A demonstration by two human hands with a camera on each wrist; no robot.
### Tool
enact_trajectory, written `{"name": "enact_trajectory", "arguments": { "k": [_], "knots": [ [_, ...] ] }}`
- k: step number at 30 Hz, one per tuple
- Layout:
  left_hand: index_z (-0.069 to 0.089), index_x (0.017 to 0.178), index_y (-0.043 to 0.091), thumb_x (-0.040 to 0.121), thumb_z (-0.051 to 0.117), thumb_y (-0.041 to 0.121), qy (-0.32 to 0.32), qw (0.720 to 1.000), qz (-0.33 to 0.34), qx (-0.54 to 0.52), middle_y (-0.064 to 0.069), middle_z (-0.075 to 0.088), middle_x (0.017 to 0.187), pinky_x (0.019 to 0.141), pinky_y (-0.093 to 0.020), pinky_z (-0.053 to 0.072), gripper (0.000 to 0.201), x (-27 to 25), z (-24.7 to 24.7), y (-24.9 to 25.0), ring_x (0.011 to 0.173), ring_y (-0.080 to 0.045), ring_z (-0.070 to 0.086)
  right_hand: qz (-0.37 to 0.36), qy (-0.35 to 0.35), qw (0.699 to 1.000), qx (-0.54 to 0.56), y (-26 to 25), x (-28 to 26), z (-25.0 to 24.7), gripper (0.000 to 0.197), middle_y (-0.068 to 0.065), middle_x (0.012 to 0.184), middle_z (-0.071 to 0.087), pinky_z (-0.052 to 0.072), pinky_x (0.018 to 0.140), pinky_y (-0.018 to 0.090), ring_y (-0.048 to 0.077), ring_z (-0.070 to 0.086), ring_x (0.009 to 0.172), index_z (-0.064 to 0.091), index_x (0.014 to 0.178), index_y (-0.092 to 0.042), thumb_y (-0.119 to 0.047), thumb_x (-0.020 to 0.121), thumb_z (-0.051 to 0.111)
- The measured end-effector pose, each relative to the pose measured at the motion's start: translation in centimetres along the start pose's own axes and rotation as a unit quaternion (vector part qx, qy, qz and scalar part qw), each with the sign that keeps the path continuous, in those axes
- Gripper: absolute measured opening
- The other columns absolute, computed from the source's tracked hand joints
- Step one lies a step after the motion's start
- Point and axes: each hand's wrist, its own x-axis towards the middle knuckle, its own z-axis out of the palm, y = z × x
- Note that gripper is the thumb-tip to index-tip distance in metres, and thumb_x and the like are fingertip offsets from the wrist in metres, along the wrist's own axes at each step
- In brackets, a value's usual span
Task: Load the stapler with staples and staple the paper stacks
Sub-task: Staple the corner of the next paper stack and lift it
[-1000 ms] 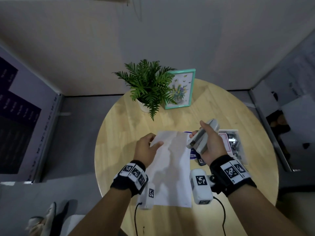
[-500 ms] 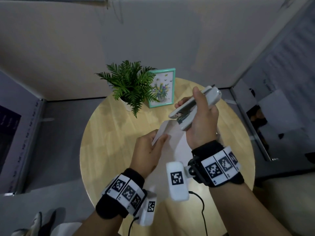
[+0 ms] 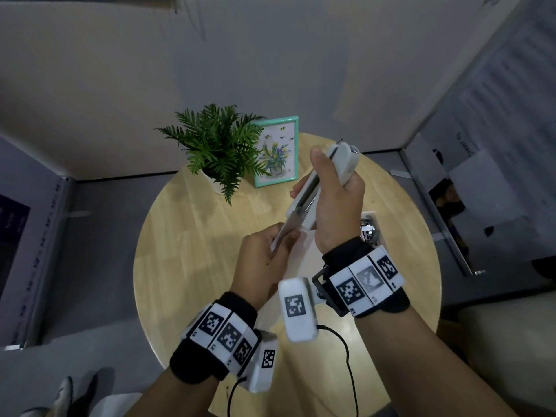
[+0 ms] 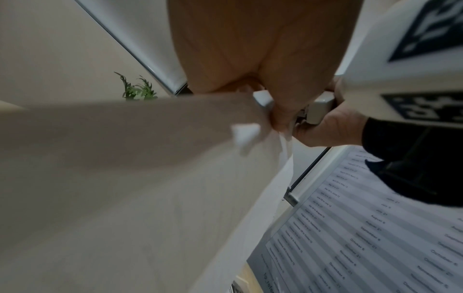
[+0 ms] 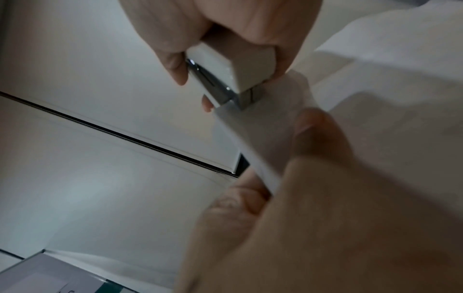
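Observation:
My right hand [image 3: 310,176] grips a white stapler [image 3: 340,167], raised above the round wooden table [image 3: 186,251] with its nose pointing down toward me. My left hand [image 3: 285,239] pinches the top corner of a white paper stack [image 3: 301,251] and holds it up at the stapler's nose. In the right wrist view the paper corner [image 5: 263,123] sits in the mouth of the stapler [image 5: 238,67], with the left thumb [image 5: 318,134] just below. In the left wrist view the paper [image 4: 125,178] fills the frame, and the stapler [image 4: 318,109] lies behind my fingers.
A small box of staples [image 3: 368,230] lies on the table behind my right wrist. A potted fern [image 3: 219,152] and a teal picture frame [image 3: 276,155] stand at the far edge. Partition walls enclose the table.
Both hands have risen off the table. The paper's corner was lifted, and the stapler swung up and over until its nose met that corner.

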Motion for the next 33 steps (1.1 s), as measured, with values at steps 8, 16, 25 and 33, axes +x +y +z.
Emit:
{"name": "enact_trajectory", "arguments": {
  "k": [8, 16, 25, 33],
  "knots": [
    [0.064, 0.068, 0.024, 0.092, 0.055, 0.037, -0.007, 1.0, 0.012, 0.009, -0.008, 0.064, 0.063, 0.063, -0.05, 0.049, 0.029, 0.4, 0.3, 0.0, 0.059, -0.029, 0.054, -0.005, 0.018, 1.0, 0.001, 0.2, 0.6, 0.3, 0.028, 0.012, 0.048, 0.055, 0.047, 0.049, 0.028, 0.025, 0.052, 0.044, 0.056, 0.067, -0.007, -0.022, 0.089, 0.064],
    [0.066, 0.073, 0.041, 0.095, 0.057, 0.019, -0.017, 0.999, 0.031, 0.018, 0.013, 0.066, 0.063, 0.067, -0.027, 0.045, 0.032, 0.8, 0.2, 0.0, 0.064, 0.005, 0.056, 0.005, 0.055, 0.998, 0.0, 0.4, 1.0, 0.3, 0.032, 0.008, 0.041, 0.046, 0.043, 0.044, 0.029, 0.02, 0.046, 0.034, 0.053, 0.063, -0.006, -0.023, 0.088, 0.064],
    [0.072, 0.085, 0.015, 0.094, 0.053, 0.031, -0.012, 0.998, 0.04, 0.043, -0.006, 0.069, 0.068, 0.061, -0.043, 0.052, 0.026, 0.5, 0.1, -0.4, 0.06, -0.02, 0.059, 0.033, 0.004, 0.999, 0.029, 0.4, 1.4, -0.5, 0.027, 0.006, 0.049, 0.06, 0.049, 0.052, 0.031, 0.023, 0.055, 0.046, 0.058, 0.063, -0.012, -0.022, 0.086, 0.066],
    [0.066, 0.122, 0.023, 0.094, 0.053, 0.028, 0.092, 0.984, 0.087, 0.123, -0.006, 0.074, 0.071, 0.064, -0.032, 0.056, 0.031, 0.6, -1.2, 0.0, 0.056, -0.02, 0.062, 0.074, 0.051, 0.995, 0.036, -1.1, 1.9, -4.3, 0.014, 0.005, 0.065, 0.065, 0.05, 0.055, 0.031, 0.02, 0.06, 0.059, 0.056, 0.085, -0.011, -0.013, 0.082, 0.07]
  ]
}}
